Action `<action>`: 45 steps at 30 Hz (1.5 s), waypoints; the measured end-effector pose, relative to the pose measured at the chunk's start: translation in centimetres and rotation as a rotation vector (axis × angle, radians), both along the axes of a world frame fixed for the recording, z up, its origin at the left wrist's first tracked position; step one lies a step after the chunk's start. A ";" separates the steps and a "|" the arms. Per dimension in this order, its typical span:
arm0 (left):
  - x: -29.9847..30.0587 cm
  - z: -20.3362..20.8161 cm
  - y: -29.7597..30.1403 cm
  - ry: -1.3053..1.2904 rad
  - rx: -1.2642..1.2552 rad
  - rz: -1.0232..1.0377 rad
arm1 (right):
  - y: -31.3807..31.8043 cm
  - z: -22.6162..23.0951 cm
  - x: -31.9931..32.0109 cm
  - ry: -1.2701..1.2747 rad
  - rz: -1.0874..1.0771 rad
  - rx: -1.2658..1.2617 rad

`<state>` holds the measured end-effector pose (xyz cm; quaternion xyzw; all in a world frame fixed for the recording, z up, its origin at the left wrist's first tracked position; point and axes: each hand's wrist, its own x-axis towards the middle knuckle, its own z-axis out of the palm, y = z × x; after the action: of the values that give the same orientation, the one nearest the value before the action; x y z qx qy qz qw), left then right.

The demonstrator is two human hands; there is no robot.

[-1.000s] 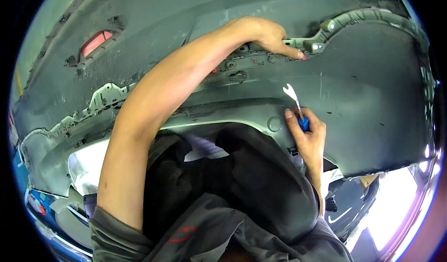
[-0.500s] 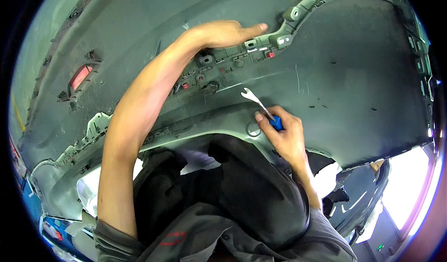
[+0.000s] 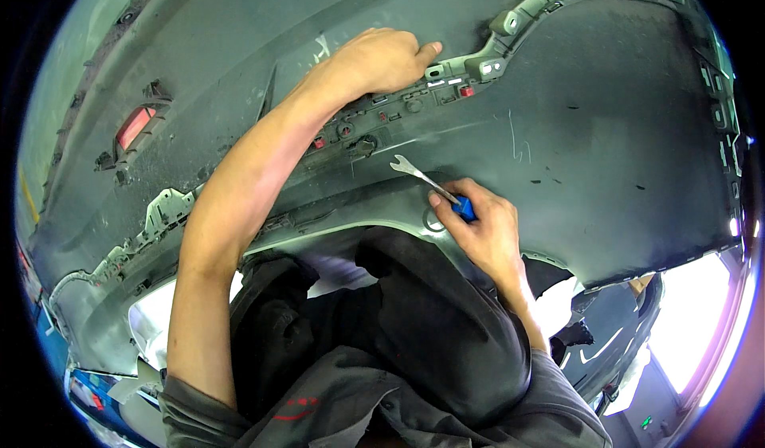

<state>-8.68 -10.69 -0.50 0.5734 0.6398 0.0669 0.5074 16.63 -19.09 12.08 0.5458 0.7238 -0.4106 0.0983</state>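
Observation:
A large dark car bumper cover (image 3: 590, 137) lies before me with its inner side up. My right hand (image 3: 484, 223) is closed around the blue handle of a clip removal tool (image 3: 422, 177). The tool's bright forked tip points up and left, above the bumper's surface. My left hand (image 3: 381, 59) rests farther off, at the strip of brackets and clips (image 3: 414, 104) across the bumper. Its fingers are curled under and mostly hidden, with the thumb sticking out to the right. Whatever they may hold is out of sight.
A red reflector (image 3: 137, 127) sits in the bumper at the left. Red clips (image 3: 467, 92) show along the bracket strip. My dark-clothed legs (image 3: 446, 305) are against the near edge. Other dark parts (image 3: 613, 320) and a bright opening (image 3: 693, 320) are at the lower right.
My left hand has shifted slightly left and curled its fingers in. My right hand has swung the tool's forked tip a little to the left.

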 end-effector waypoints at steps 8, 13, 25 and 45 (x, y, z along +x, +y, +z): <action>-0.6 1.6 -0.8 0.104 0.013 -0.107 | 0.3 0.3 -0.1 -0.050 0.054 -0.026; -1.0 1.7 -0.7 0.066 -0.019 -0.127 | 0.4 0.4 -0.3 -0.048 0.086 -0.004; -2.2 0.2 -2.2 0.021 -0.091 -0.045 | 0.2 0.3 -0.9 -0.065 0.100 0.000; -8.6 -2.7 -4.8 -0.319 -0.218 -0.123 | -2.8 -5.9 -13.8 0.120 1.067 0.278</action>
<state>-17.27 -15.47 -3.23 0.5352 0.5185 0.0564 0.6645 2.82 -21.94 6.16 0.0868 0.9516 -0.2348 0.1785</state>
